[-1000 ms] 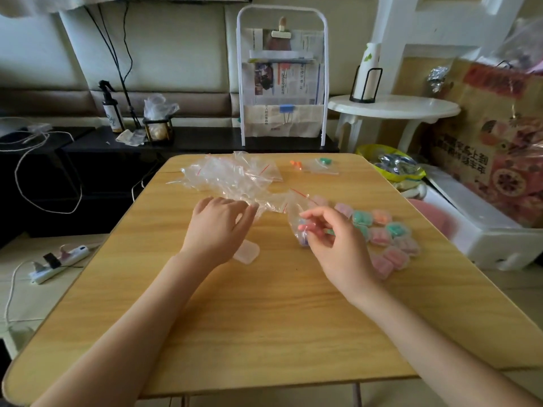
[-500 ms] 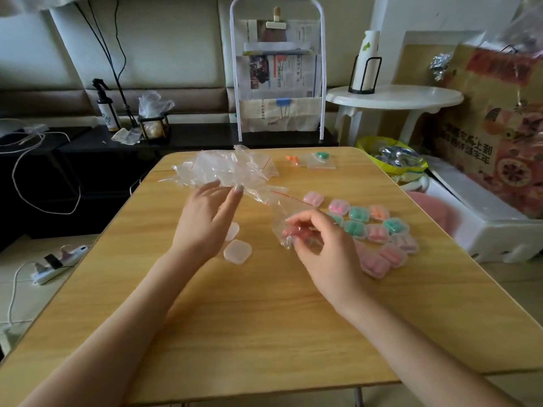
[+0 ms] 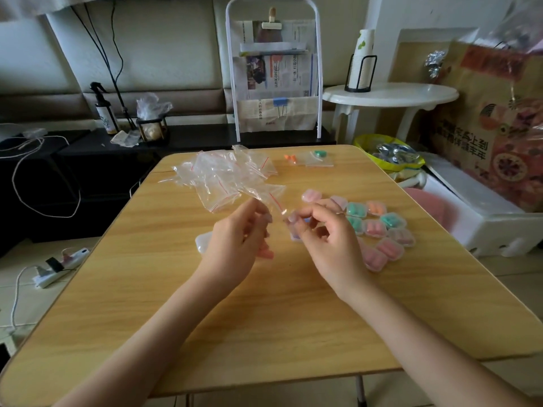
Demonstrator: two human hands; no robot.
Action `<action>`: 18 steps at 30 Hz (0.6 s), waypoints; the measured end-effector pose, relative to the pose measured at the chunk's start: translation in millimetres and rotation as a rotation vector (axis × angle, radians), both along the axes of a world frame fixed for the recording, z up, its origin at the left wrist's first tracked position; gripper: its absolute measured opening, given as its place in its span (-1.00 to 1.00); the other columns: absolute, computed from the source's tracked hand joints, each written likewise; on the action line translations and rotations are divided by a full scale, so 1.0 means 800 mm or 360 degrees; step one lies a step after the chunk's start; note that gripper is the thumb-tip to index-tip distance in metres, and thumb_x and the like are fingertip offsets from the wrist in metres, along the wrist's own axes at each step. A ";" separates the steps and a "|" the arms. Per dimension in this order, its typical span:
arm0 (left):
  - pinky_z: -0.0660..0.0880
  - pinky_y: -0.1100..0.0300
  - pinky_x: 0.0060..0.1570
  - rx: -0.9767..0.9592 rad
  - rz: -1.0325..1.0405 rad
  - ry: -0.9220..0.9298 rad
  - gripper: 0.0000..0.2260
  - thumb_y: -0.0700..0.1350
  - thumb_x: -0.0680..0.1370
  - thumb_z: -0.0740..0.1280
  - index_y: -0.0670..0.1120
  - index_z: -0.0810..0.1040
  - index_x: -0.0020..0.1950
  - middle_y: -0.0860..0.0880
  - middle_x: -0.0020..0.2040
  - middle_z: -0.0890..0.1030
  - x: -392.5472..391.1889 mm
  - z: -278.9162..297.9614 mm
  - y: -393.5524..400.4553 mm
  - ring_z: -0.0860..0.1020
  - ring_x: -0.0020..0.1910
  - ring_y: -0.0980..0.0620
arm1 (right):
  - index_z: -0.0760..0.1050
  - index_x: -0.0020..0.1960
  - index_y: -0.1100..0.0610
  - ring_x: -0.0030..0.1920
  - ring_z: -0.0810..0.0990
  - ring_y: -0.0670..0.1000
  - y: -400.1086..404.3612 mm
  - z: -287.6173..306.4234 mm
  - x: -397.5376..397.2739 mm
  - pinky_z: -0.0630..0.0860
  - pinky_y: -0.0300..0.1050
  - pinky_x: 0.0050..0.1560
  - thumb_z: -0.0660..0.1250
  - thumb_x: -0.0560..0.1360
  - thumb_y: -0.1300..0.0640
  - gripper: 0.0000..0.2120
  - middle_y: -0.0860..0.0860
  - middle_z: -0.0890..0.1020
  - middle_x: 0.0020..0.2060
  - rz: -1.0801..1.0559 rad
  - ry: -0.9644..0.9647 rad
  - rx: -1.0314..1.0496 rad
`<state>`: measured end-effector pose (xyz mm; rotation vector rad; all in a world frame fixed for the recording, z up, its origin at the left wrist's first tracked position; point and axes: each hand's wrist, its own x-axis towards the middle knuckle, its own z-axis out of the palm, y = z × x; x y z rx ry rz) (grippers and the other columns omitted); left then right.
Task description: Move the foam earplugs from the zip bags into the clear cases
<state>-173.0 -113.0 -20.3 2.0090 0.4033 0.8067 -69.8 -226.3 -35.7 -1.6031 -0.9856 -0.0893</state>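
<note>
At frame centre, the right hand (image 3: 329, 239) hides most of the small zip bag (image 3: 293, 227) it pinches; its contents blur. The left hand (image 3: 238, 242) half-covers an empty clear case (image 3: 202, 242).

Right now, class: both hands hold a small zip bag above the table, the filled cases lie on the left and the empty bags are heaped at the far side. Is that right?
Not quite. The head view shows the filled cases on the right, beside the right hand. The rest holds: both hands, left hand included, hold the small zip bag, and the empty bags are heaped at the far side.
</note>
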 end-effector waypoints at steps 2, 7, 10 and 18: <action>0.47 0.31 -0.50 0.0011 0.0011 0.0008 -0.82 -0.25 0.59 0.24 -0.03 0.46 -0.17 -0.13 -0.33 0.48 -0.001 0.001 0.003 0.55 -0.50 -0.02 | 0.53 -0.10 0.06 -0.20 0.53 -0.22 -0.002 0.005 -0.003 0.40 -0.44 -0.21 0.34 0.53 0.15 -0.96 -0.03 0.58 -0.14 0.0021 0.0162 0.0066; 0.53 0.14 -0.51 -0.0005 -0.0007 0.0025 -0.93 -0.23 0.55 0.32 -0.11 0.53 -0.13 -0.09 -0.34 0.51 -0.003 0.000 0.010 0.53 -0.52 -0.06 | 0.57 0.00 0.02 -0.12 0.62 -0.12 -0.004 0.011 -0.002 0.55 -0.32 -0.11 0.32 0.54 0.16 -0.90 0.03 0.66 -0.12 0.0246 0.0451 0.0081; 0.56 0.04 -0.49 -0.0032 0.0012 0.0028 -0.95 -0.21 0.52 0.38 -0.14 0.53 -0.12 -0.16 -0.29 0.54 -0.004 0.002 0.012 0.55 -0.51 -0.04 | 0.57 -0.06 -0.01 -0.16 0.62 -0.14 -0.002 0.010 0.001 0.55 -0.34 -0.17 0.32 0.54 0.21 -0.86 0.00 0.66 -0.16 0.0220 0.0472 0.0096; 0.52 0.17 -0.33 0.0007 0.0470 -0.0076 -0.87 -0.13 0.47 0.44 -0.07 0.50 -0.20 0.07 -0.31 0.59 -0.012 0.010 0.044 0.60 -0.33 0.03 | 0.61 -0.14 0.01 -0.15 0.56 -0.13 -0.001 0.007 0.014 0.48 -0.19 -0.04 0.38 0.50 0.19 -0.90 -0.06 0.63 -0.20 0.0111 0.0880 0.0275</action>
